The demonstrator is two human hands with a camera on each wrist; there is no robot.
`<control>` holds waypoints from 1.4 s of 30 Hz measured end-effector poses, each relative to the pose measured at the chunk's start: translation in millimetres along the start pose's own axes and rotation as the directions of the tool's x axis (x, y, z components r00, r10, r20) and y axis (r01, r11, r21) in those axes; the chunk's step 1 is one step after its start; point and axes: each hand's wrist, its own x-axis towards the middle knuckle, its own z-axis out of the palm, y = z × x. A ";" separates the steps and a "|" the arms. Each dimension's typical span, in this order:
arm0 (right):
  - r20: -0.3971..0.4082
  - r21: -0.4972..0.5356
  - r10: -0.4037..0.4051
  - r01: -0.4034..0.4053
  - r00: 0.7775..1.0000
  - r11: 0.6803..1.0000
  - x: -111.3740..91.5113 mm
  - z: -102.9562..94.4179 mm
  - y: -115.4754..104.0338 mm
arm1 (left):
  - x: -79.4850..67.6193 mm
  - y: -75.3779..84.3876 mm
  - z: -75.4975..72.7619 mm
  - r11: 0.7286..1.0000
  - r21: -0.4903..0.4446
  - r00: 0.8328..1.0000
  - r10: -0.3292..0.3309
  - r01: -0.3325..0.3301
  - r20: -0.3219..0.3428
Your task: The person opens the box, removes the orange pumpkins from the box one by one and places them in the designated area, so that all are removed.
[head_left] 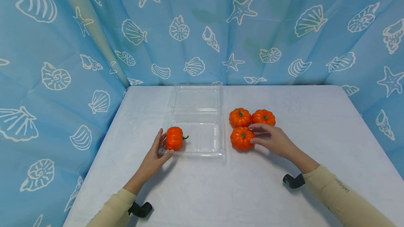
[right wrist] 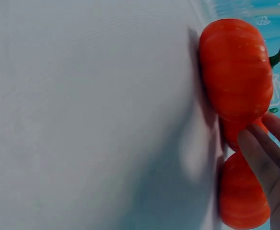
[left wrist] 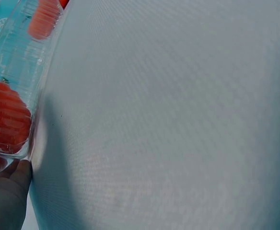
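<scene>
An orange toy pumpkin with a green stem lies on its side in the left part of a clear plastic clamshell container, stem toward the right. My left hand holds the container's near left corner, fingers along the left wall and thumb at the front. Three more toy pumpkins sit right of the container: a front one, a back left one and a back right one. Beside the front pumpkin, my right hand has its fingers spread, fingertips right at the pumpkin's right side.
The container's hinged lid lies folded back toward the curtain. A white cloth covers the table. Blue curtains with shell and starfish prints hang behind it and along the sides. Each wrist carries a small black device.
</scene>
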 end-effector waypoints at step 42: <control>0.230 0.091 -0.197 0.180 0.953 0.979 119.4 59.8 -106.6 | 1.3 -3.2 -1.2 0.999 0.004 0.999 0.036 -0.036 0.001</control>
